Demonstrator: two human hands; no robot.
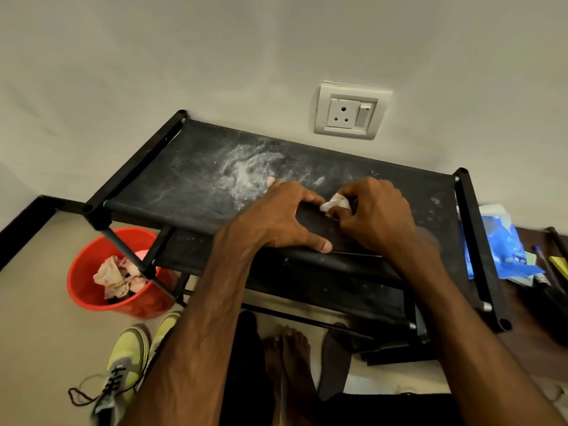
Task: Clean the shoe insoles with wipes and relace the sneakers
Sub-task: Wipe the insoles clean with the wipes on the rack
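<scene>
A dark insole (pixel 316 224) lies on the top shelf of a black shoe rack (pixel 196 186). My left hand (pixel 282 216) presses down on the insole, thumb along its near edge. My right hand (pixel 376 213) is shut on a crumpled white wipe (pixel 335 205) that touches the insole's far end. A pair of yellow-green sneakers (pixel 129 361) stands on the floor at lower left, with a loose dark lace (pixel 80 395) trailing from one. Another dark insole (pixel 335 361) lies on the floor by my bare feet.
A red bucket (pixel 89 290) with used crumpled wipes stands on the floor left of the rack. A blue wipes pack (pixel 504 241) lies right of the rack, next to pens. White dusty smears (pixel 249 170) mark the shelf. A wall socket (pixel 350 112) sits behind.
</scene>
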